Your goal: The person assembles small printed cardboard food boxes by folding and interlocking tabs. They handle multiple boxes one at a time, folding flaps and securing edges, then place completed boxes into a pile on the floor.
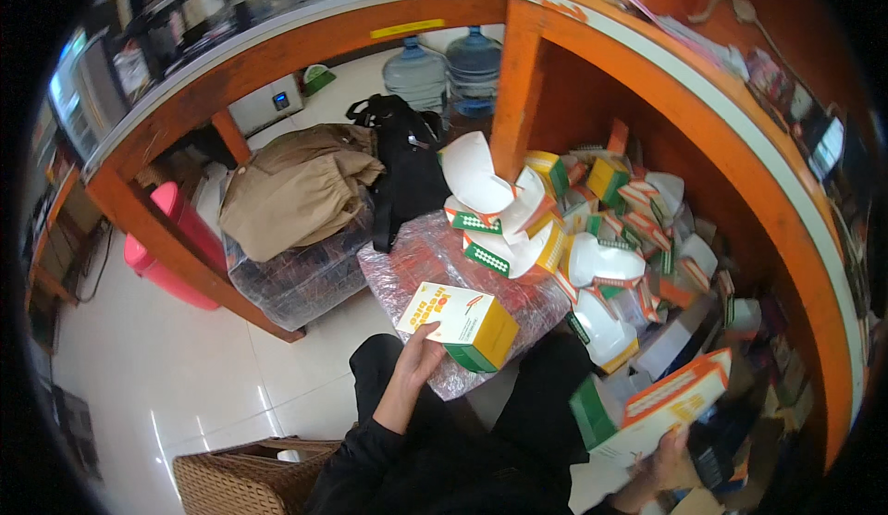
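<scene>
My left hand (418, 356) grips a closed folded paper food box (460, 324), white on top with yellow and green sides, held over my lap. Low on the right, my right hand (668, 450) holds a flat unfolded box blank (647, 406), coloured orange, white and green. Behind the folded box lies a bundle wrapped in clear plastic (435, 258). A heap of opened and half-folded boxes (592, 237) fills the space under the orange counter to my right.
An orange counter (647, 80) curves around above. Beneath it stand two water jugs (444, 71), a black bag (407, 159), a tan garment on a wrapped bundle (296, 191) and a pink bin (171, 242). A wicker basket (245, 478) sits by my left knee.
</scene>
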### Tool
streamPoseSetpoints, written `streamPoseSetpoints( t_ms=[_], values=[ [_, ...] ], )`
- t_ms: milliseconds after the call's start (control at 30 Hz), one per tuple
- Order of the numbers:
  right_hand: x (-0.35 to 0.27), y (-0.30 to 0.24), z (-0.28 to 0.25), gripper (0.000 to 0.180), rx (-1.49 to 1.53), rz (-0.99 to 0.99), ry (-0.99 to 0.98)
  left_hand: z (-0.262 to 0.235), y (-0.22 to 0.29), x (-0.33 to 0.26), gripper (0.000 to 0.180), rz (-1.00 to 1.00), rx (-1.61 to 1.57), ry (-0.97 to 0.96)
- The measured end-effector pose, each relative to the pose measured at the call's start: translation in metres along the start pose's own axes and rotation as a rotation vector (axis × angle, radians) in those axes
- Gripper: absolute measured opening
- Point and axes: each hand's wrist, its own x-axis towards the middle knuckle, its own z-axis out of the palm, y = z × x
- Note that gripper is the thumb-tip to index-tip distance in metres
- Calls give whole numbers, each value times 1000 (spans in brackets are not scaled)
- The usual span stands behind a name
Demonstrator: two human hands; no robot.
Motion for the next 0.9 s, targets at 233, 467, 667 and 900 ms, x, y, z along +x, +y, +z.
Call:
streamPoseSetpoints(
  t_ms=[233, 467, 667, 900],
  values=[
    [70, 139, 153, 54, 859, 469, -498, -6, -31, 9, 47, 213, -72, 149],
    [98, 155, 156, 56, 940, 538, -312, -12, -37, -16, 45, 187, -50, 224],
    [201, 103, 115, 72, 914, 171, -25, 12, -30, -24, 45, 103, -140, 172],
    [143, 135, 164, 55, -266, -16, -966, 11, -32, -26, 50, -2, 142, 32]
  ],
)
